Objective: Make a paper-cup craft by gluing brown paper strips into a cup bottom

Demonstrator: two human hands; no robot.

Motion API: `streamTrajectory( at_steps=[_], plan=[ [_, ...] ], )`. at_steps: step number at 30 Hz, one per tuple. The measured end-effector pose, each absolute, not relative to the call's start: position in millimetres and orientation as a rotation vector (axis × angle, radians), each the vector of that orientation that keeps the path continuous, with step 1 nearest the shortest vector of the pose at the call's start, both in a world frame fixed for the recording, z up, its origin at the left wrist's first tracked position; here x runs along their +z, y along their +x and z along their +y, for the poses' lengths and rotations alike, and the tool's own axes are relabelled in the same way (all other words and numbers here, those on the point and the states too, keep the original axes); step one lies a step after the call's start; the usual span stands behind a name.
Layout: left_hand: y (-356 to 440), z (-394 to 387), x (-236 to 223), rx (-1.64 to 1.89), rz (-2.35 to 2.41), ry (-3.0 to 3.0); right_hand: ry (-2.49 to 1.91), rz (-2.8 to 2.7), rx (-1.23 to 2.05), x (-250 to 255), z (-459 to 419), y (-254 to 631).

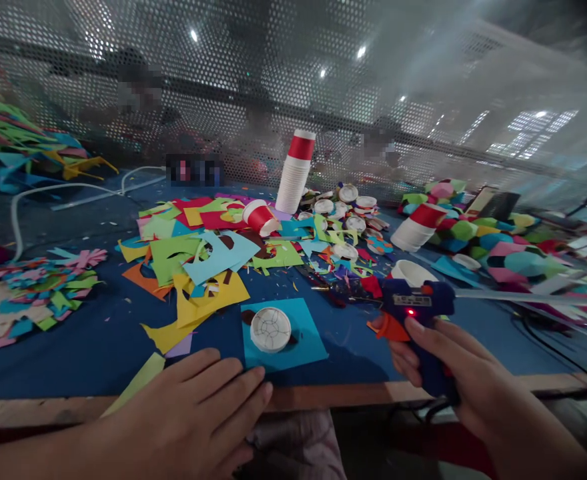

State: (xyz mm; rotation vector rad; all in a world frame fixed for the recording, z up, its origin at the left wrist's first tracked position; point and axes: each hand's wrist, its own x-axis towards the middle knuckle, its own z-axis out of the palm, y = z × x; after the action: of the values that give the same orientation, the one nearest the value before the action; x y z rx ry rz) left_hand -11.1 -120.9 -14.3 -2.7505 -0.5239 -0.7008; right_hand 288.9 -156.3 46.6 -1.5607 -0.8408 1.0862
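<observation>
My right hand (pixel 453 367) is wrapped round the handle of a blue hot glue gun (pixel 411 300) with an orange trigger and a lit red light; its nozzle points left. A clear glue stick (pixel 503 294) runs out of its back. My left hand (pixel 208 407) lies at the table's front edge, fingers stretched out and holding nothing, just below a blue paper square (pixel 308 333). On that square sits a cut-off white paper cup bottom (pixel 270 329) with lines drawn on it. Dark brown bits show on either side of it.
Colourful paper scraps (pixel 213 293) cover the table's middle. Behind them stands a leaning stack of paper cups (pixel 293 173). More cup bottoms (pixel 356 223), paper balls (pixel 518 257) and a black cable (pixel 553 340) lie right. Cut paper shapes (pixel 38 287) lie left. A perforated screen (pixel 223 87) rises behind.
</observation>
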Motion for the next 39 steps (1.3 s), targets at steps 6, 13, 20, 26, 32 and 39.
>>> streamTrajectory(
  at_steps=[6,13,20,26,32,39],
  plan=[
    [-19,-124,-10,-0.591,-0.572,-2.759,-1.514,-0.736,1.147,46,-160,287],
    [-20,-122,-8,-0.429,-0.698,-2.804,-1.477,-0.744,1.160,46,-164,284],
    [-18,-126,-9,-0.426,-0.843,-2.841,-1.447,-0.726,1.211,45,-166,284],
    [-18,-127,-13,-0.497,-0.832,-2.830,-1.433,-0.744,1.191,45,-167,285],
    [-17,-123,-10,-0.514,-0.730,-2.872,-1.369,-0.811,1.174,41,-163,285],
    [-16,-119,-1,-0.544,-0.736,-2.961,-1.324,-0.854,1.179,38,-162,284]
  ],
)
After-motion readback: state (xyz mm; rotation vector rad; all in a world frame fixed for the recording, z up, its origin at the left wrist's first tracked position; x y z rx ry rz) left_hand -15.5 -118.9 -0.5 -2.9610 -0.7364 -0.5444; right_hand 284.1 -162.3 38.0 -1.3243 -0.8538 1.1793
